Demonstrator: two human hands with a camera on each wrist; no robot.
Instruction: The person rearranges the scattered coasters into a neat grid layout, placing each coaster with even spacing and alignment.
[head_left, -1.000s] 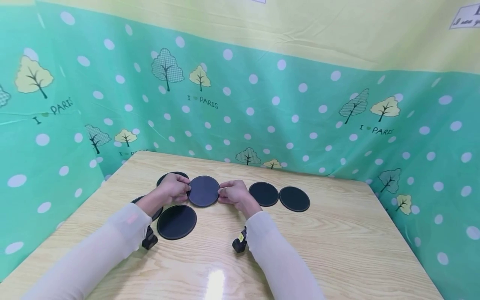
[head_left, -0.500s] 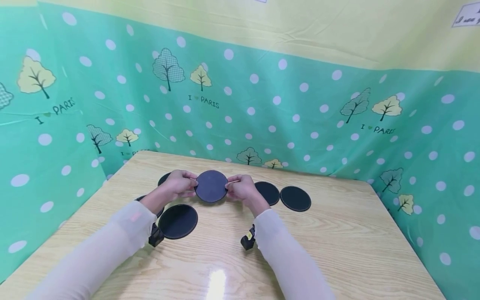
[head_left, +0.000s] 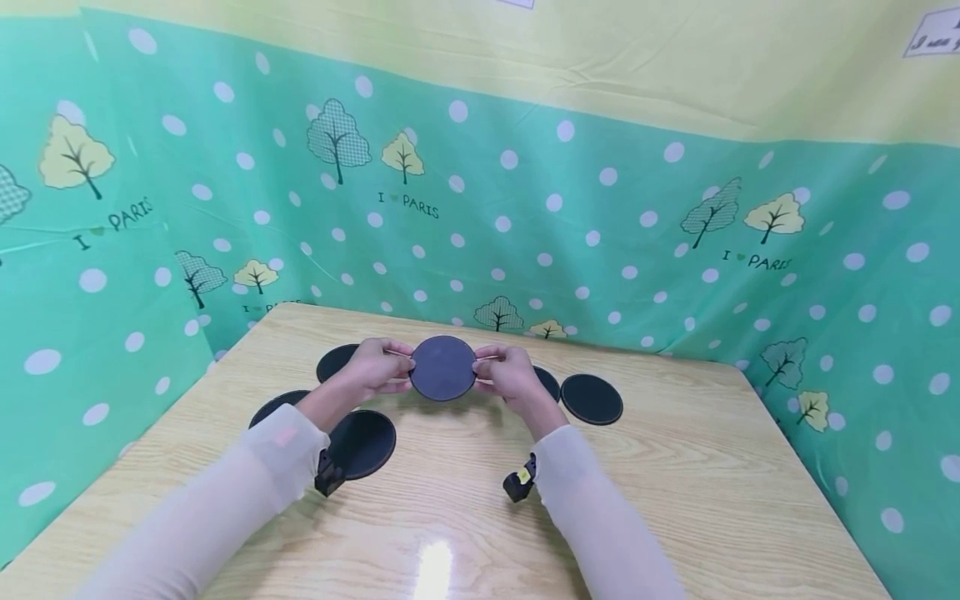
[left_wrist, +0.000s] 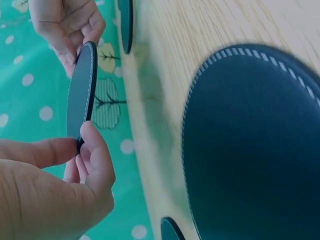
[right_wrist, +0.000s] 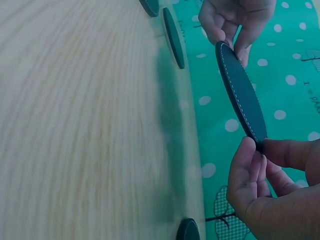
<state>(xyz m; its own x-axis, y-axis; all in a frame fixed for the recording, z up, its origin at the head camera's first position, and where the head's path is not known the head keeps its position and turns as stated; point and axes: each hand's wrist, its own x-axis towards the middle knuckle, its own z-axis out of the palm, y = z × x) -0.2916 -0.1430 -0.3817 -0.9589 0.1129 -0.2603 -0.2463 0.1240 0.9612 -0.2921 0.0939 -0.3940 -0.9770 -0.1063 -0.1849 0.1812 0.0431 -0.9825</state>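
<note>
A round black coaster with pale stitching along its rim is held up above the table between both hands. My left hand pinches its left edge between thumb and fingers; in the left wrist view the thumb and index finger meet at the edge of the coaster. On the opposite edge my right hand pinches in the same way, which the right wrist view shows with the coaster tilted up off the wood. Behind the right hand a black coaster on the table is partly hidden.
Another coaster lies at the right of the hidden one. On the left lie a near coaster, a far coaster and one partly under the left forearm. A green printed curtain hangs behind the wooden table.
Both hands have carried the coaster to the right and raised it, away from the coasters on the left. The right hand now covers part of a coaster that was in full view before.
</note>
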